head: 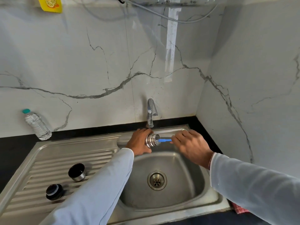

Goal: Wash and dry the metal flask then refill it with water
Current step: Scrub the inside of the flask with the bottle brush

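My left hand point(138, 142) grips the metal flask point(152, 139), which lies on its side over the back of the sink basin point(186, 176), its open mouth facing right. My right hand point(190, 143) holds the blue handle of a brush point(164, 140) whose head is pushed into the flask's mouth. Most of the flask's body is hidden under my left hand. The flask's steel cup lid point(76, 172) and its black stopper point(54, 191) lie on the ribbed drainboard point(40, 168) to the left. The tap point(151, 111) stands just behind the flask; I see no water running.
A clear plastic water bottle point(36, 125) with a teal cap stands on the black counter at the back left. A red checked cloth point(237, 209) peeks out at the sink's front right corner. Marble walls close in behind and on the right.
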The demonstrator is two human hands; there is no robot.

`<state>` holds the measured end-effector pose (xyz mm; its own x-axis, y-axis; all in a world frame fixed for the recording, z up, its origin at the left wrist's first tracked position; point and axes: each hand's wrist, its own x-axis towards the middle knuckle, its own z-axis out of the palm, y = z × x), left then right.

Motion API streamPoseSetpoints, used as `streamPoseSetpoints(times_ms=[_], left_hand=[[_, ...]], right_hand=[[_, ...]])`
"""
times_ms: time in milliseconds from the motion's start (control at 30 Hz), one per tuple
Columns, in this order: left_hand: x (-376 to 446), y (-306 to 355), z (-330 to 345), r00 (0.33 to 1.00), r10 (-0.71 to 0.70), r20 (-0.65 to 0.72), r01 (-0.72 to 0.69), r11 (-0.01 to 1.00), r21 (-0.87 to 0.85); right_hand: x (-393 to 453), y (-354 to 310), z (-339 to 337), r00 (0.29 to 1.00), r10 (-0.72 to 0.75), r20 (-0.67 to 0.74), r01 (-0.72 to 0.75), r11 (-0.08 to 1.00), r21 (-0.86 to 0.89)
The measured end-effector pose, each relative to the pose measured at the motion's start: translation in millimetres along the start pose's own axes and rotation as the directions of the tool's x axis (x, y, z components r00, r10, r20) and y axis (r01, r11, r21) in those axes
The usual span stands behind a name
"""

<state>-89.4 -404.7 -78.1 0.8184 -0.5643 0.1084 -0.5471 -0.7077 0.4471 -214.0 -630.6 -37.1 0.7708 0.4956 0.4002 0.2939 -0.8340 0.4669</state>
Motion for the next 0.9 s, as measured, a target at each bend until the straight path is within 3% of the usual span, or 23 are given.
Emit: streamPoseSetpoints(times_ms=[33, 100, 200, 233, 267, 300, 333, 367, 400, 433, 467, 500, 567, 600, 633, 700, 733, 767, 833, 867, 900], left_hand=[[0, 0, -3, 1.000, 0.000, 0.003, 0.000, 1.000, 0.003], [-3, -1, -4, 1.000, 0.009, 0.005, -0.009, 0.999, 0.031], [-8, -4, 0, 1.000, 0.031, -0.004, -0.031, 0.997, 0.076], [-9, -6, 1, 0.999, 0.038, -0.009, -0.037, 0.995, 0.089], [-10, -7, 2, 0.999, 0.043, -0.007, -0.042, 0.993, 0.107], [-11, -8, 1, 0.999, 0.052, -0.002, -0.051, 0.990, 0.128], [-12, -9, 1, 0.998, 0.065, 0.003, -0.065, 0.987, 0.149], [-12, -10, 0, 0.997, 0.078, 0.005, -0.078, 0.984, 0.163], [-13, -10, -1, 0.996, 0.085, 0.009, -0.085, 0.982, 0.170], [-13, -11, -3, 0.997, 0.082, 0.015, -0.083, 0.982, 0.172], [-13, -11, -4, 0.997, 0.070, 0.020, -0.072, 0.983, 0.170], [-13, -11, -6, 0.998, 0.054, 0.025, -0.057, 0.985, 0.161], [-13, -10, -8, 0.999, 0.030, 0.026, -0.034, 0.990, 0.137], [-13, -10, -9, 0.999, 0.022, 0.024, -0.025, 0.992, 0.124], [-13, -10, -9, 1.000, 0.016, 0.018, -0.018, 0.994, 0.109], [-14, -10, -11, 1.000, 0.009, -0.004, -0.009, 0.997, 0.078], [-15, -11, -11, 1.000, 0.012, -0.008, -0.011, 0.997, 0.076], [-16, -12, -11, 1.000, 0.025, -0.004, -0.024, 0.996, 0.088], [-18, -17, -9, 0.999, 0.053, 0.003, -0.053, 0.991, 0.124], [-20, -18, -8, 0.999, 0.054, 0.003, -0.054, 0.990, 0.130], [-21, -19, -8, 0.999, 0.054, 0.003, -0.054, 0.989, 0.134]], right_hand=[[-4, -1, 4, 0.995, -0.059, -0.082, 0.056, 0.998, -0.041], [-8, 4, 10, 0.989, -0.095, -0.110, 0.087, 0.993, -0.076], [-5, 8, 13, 0.994, -0.095, 0.046, 0.096, 0.995, -0.017], [-2, 4, 11, 0.994, -0.035, 0.102, 0.026, 0.996, 0.086], [5, 0, 5, 0.971, 0.084, 0.225, -0.143, 0.956, 0.258], [13, -1, -1, 0.865, 0.172, 0.471, -0.409, 0.786, 0.464], [18, -3, -6, 0.678, 0.144, 0.721, -0.689, 0.465, 0.555], [20, -2, -5, 0.500, 0.027, 0.866, -0.852, 0.192, 0.486], [21, 2, -5, 0.418, -0.069, 0.906, -0.906, 0.043, 0.421], [22, 5, -5, 0.414, -0.101, 0.905, -0.909, 0.007, 0.416], [23, 6, -6, 0.442, -0.080, 0.894, -0.894, 0.047, 0.446], [25, 5, -10, 0.494, -0.013, 0.869, -0.855, 0.172, 0.489], [26, -2, -15, 0.648, 0.210, 0.732, -0.690, 0.568, 0.448], [25, -7, -13, 0.741, 0.334, 0.582, -0.583, 0.750, 0.313], [22, -12, -8, 0.844, 0.390, 0.368, -0.474, 0.863, 0.173], [13, -18, 0, 0.968, 0.252, 0.001, -0.252, 0.967, 0.045], [8, -19, 5, 0.984, 0.166, -0.063, -0.163, 0.985, 0.047], [4, -18, 9, 0.991, 0.118, -0.059, -0.115, 0.992, 0.055], [5, -25, 4, 0.975, 0.170, 0.146, -0.189, 0.974, 0.129], [9, -32, -4, 0.919, 0.254, 0.300, -0.316, 0.931, 0.180], [16, -36, -10, 0.810, 0.336, 0.480, -0.493, 0.833, 0.249]])
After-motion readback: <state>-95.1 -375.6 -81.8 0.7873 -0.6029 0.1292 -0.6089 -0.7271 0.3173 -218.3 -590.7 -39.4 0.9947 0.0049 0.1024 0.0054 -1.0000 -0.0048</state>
